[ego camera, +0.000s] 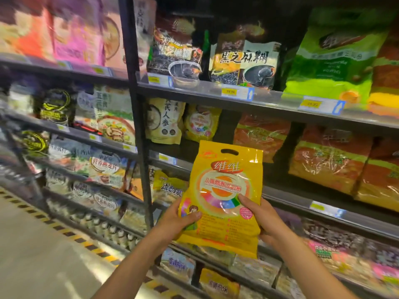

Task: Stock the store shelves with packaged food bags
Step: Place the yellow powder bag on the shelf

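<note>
A yellow packaged food bag [224, 190] with a handle cutout at its top stands upright in front of the shelves, held in both hands. My left hand [177, 216] grips its lower left edge, thumb on the front. My right hand [259, 214] grips its lower right edge, thumb pressed on the coloured ring print. Behind the bag's top, a matching yellow bag [201, 123] stands on the second shelf [280, 190], with a dark gap to its right.
Dark metal shelving is filled with bags: black sesame bags [244, 61], a green bag [330, 61], orange-red bags [328, 158]. A vertical post [138, 126] divides two shelf bays. Price tags line the shelf edges. Floor with yellow-black tape [64, 231] lies lower left.
</note>
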Available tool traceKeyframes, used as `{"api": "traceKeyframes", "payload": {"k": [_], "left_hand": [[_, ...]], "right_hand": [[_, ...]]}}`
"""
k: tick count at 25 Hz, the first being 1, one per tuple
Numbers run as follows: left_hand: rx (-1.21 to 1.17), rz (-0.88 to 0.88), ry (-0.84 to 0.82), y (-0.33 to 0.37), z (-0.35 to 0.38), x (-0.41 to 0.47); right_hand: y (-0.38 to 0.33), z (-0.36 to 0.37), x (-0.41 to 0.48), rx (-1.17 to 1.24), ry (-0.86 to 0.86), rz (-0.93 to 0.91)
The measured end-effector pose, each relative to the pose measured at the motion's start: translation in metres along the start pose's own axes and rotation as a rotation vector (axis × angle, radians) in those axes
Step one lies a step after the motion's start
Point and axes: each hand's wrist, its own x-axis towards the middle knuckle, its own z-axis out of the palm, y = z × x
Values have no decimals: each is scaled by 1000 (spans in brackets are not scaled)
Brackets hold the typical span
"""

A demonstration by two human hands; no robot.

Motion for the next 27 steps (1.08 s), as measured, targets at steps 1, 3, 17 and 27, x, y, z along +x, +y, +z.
{"api": "traceKeyframes", "payload": {"k": [1, 3, 17, 27], "left_hand": [[1, 9, 13, 6, -8, 0], [35, 21, 55, 19, -19, 2], [76, 97, 152, 64, -76, 154], [198, 99, 159, 96, -102, 312]], "right_hand": [[-1, 10, 5, -12, -3, -7], [-3, 26, 17, -37, -10, -22], [-49, 66, 170, -150, -15, -48], [-76, 66, 292, -350, 59, -106]]}}
